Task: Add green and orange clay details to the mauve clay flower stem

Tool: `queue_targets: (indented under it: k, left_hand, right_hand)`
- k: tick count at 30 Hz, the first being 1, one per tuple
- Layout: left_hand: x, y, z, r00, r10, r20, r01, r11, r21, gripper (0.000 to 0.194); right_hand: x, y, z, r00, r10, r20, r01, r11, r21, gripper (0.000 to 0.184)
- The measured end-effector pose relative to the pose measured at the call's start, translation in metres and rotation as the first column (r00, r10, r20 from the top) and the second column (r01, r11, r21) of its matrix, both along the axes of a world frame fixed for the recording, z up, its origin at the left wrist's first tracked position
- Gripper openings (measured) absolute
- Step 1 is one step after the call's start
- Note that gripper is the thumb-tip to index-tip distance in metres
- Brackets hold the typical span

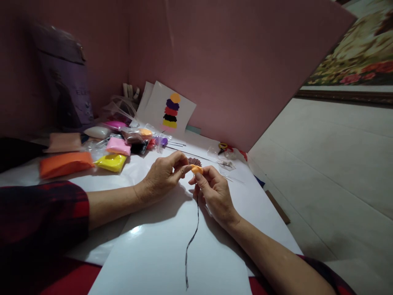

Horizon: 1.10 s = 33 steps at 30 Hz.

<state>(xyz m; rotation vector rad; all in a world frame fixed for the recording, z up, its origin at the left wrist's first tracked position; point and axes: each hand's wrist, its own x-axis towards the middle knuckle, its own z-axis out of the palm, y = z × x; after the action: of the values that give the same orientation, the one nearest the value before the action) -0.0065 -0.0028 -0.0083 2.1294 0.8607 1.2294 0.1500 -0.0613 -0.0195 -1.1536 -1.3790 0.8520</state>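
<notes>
A small lump of light orange modelling clay [197, 169] is pinched between my two hands over the white sheet. The fingertips of my left hand [166, 174] close on its left end. My right hand [213, 190] grips it from the right, thumb on the near side. Just behind the clay shows a dark mauve ruffled piece [195, 162], like a flower head; what supports it is hidden. From beneath my right fingers a thin dark twisted cord [193, 235] runs down across the sheet towards me. Whether the cord joins the clay, I cannot tell.
Bags of coloured clay, including orange [66, 164], yellow [112, 162] and pink [118, 146], lie at the left. A card with painted colour patches [184, 104] leans on the pink wall. Thin rods [199, 154] and yellow-handled scissors [223, 146] lie at the back.
</notes>
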Motion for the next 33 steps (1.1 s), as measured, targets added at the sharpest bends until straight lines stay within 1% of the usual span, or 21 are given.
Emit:
queue_targets:
  k: [5,9,17,29,33]
  left_hand:
    - [0.0001,-0.0017,0.0015,0.999,0.008,-0.031,-0.009,1.0,-0.023,0.016]
    - [0.0005,-0.0021,0.0016,0.997,-0.038,-0.068,0.035,0.998,-0.053,0.017]
    - [-0.0006,-0.003,0.0022,0.987,-0.122,-0.103,0.111,0.988,-0.104,0.022]
    - [0.0007,-0.0005,-0.0031,0.986,-0.131,-0.1,0.123,0.989,-0.082,0.021]
    - [0.0013,0.0011,-0.0055,0.987,-0.122,-0.101,0.117,0.992,-0.055,0.021]
  right_hand:
    - [0.0005,0.0,-0.0005,0.999,0.036,0.03,-0.036,0.999,-0.007,0.026]
    - [0.0024,0.0,-0.0018,0.993,0.089,0.079,-0.09,0.996,0.016,0.023]
    - [0.0014,-0.0008,0.0002,0.989,0.104,0.105,-0.109,0.993,0.039,0.021]
    - [0.0019,-0.0021,0.001,0.987,0.085,0.139,-0.09,0.995,0.03,0.02]
    - [0.0021,-0.0015,0.0009,0.983,0.085,0.16,-0.092,0.995,0.037,0.019]
